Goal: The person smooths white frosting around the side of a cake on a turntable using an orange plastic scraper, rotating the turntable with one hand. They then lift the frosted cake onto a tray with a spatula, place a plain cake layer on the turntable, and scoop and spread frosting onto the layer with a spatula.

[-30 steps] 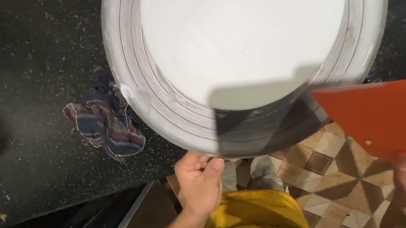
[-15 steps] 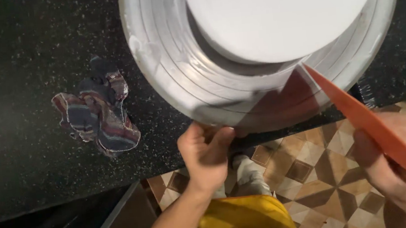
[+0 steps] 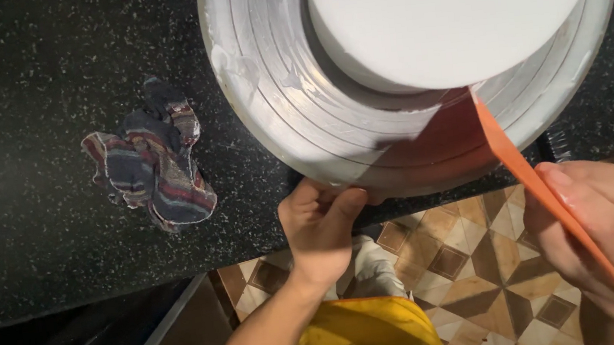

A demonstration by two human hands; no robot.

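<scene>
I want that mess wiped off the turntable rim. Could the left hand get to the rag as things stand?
Probably yes. The left hand grips the turntable edge, and the rag lies just left of it on bare dark counter, nothing between. It would have to let go first.

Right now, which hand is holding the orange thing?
The right hand pinches the flat orange scraper, its tip against the white cake. The left hand holds only the turntable's rim.
</scene>
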